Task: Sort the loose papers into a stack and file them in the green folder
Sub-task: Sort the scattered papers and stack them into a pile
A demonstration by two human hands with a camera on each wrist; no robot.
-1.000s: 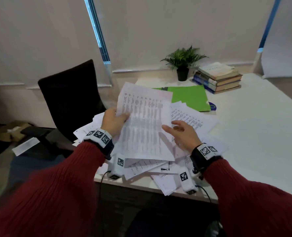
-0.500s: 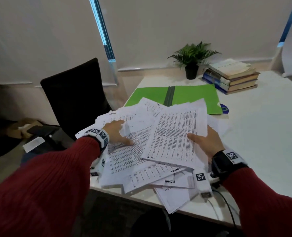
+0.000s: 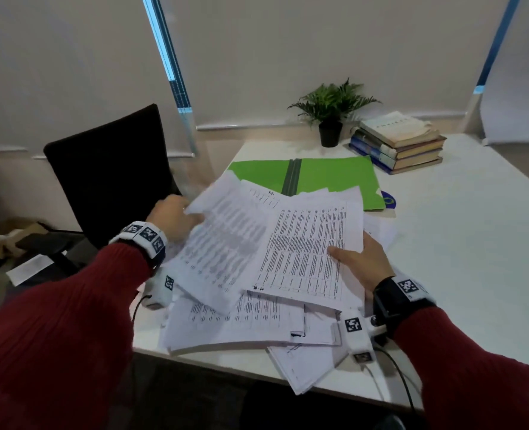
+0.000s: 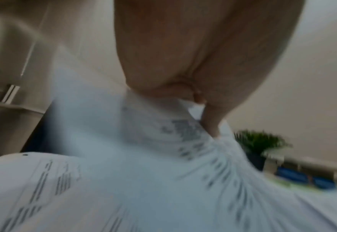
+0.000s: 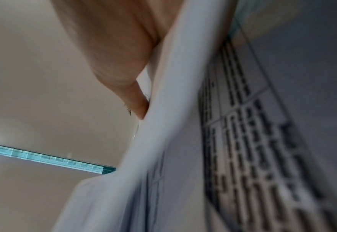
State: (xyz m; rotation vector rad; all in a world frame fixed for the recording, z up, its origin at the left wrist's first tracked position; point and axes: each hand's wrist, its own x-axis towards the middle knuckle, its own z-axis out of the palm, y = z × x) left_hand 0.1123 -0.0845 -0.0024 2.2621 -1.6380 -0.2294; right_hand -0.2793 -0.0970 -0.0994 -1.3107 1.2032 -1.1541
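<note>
Loose printed papers (image 3: 250, 318) lie in a messy heap at the near edge of the white desk (image 3: 461, 249). My left hand (image 3: 176, 220) pinches the left edge of a blurred, lifted sheet (image 3: 222, 243), seen close in the left wrist view as the sheet (image 4: 163, 157) under my left hand (image 4: 183, 87). My right hand (image 3: 359, 262) grips a small bundle of sheets (image 3: 312, 252) by its right edge, thumb on top; the right wrist view shows the bundle (image 5: 183, 141) against my right hand (image 5: 123, 66). The green folder (image 3: 325, 175) lies open behind the heap.
A potted plant (image 3: 331, 119) and a stack of books (image 3: 399, 144) stand at the back of the desk. A black chair (image 3: 108, 169) stands to the left of the desk. A blue round object (image 3: 388, 200) peeks out beside the folder.
My left hand moved from resting on the heap to lifting a sheet by its left edge. My right hand keeps its grip on the bundle, which stays over the heap's right side.
</note>
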